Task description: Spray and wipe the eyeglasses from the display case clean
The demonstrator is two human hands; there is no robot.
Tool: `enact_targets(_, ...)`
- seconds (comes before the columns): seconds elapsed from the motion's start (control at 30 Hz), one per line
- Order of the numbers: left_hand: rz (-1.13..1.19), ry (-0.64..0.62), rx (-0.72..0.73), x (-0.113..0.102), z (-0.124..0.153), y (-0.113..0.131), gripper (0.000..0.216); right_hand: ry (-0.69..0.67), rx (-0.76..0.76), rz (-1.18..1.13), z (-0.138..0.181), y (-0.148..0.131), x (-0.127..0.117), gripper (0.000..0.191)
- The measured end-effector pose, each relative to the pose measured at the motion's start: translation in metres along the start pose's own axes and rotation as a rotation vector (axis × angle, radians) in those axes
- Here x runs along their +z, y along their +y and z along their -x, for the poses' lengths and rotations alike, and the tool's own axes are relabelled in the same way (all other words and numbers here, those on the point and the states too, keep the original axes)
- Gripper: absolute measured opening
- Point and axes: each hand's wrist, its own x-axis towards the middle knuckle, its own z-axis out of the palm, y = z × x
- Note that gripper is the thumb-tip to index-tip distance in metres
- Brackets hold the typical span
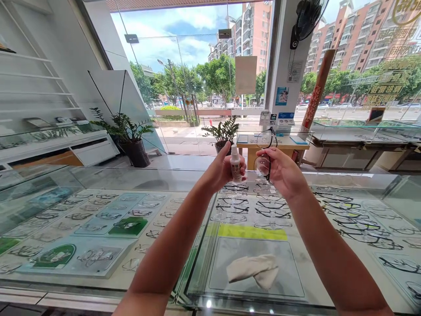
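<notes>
My left hand (223, 169) is wrapped round a small white spray bottle (236, 169), held upright with its nozzle at the top and the thumb beside it. To the right, my right hand (284, 171) pinches a pair of eyeglasses (263, 166) with clear round lenses and dark temples. The glasses are turned on end, one lens above the other, a short gap away from the bottle. Both hands are raised above the glass display counter. A crumpled beige cloth (253, 270) lies on a clear grey-edged mat (217, 272) on the counter top, below my hands.
Rows of eyeglasses (272, 210) lie inside the glass counter (197, 263), spreading to both sides. Beyond it are a potted plant (133, 145), another plant (223, 131) and a wooden table (251, 153). A black fan (307, 19) hangs on the pillar.
</notes>
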Motion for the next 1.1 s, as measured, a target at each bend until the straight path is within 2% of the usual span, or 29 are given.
enact_targets(0.07, -0.047, 0.013, 0.029, 0.009, 0.001, -0.004, 0.071, -0.003, 0.021, -0.015, 0.001, 0.004, 0.004, 0.016)
enact_targets(0.17, -0.154, 0.104, 0.117, 0.013, -0.001, -0.010, 0.071, 0.004, 0.053, -0.039, 0.003, 0.011, 0.008, 0.020)
enact_targets(0.4, -0.477, 0.328, 0.351, -0.001, -0.005, -0.012, 0.075, 0.013, 0.209, -0.072, 0.009, 0.028, 0.018, 0.022)
enact_targets(0.6, -0.923, 0.503, 0.587, -0.006, 0.006, -0.003, 0.057, -0.035, 0.283, -0.083, 0.012, 0.035, 0.026, 0.022)
enact_targets(0.73, -1.157, 0.551, 0.597, -0.007, 0.010, 0.000, 0.046, -0.039, 0.314, -0.104, 0.012, 0.036, 0.027, 0.021)
enact_targets(0.87, -1.159, 0.562, 0.590, -0.006, 0.011, 0.001, 0.044, -0.033, 0.326, -0.123, 0.013, 0.035, 0.027, 0.019)
enact_targets(0.97, -1.035, 0.569, 0.594, -0.007, 0.012, 0.001, 0.047, -0.037, 0.318, -0.113, 0.013, 0.033, 0.026, 0.018)
enact_targets(1.1, -0.859, 0.522, 0.506, -0.014, 0.008, 0.002, 0.060, -0.030, 0.319, -0.121, 0.011, 0.030, 0.023, 0.015)
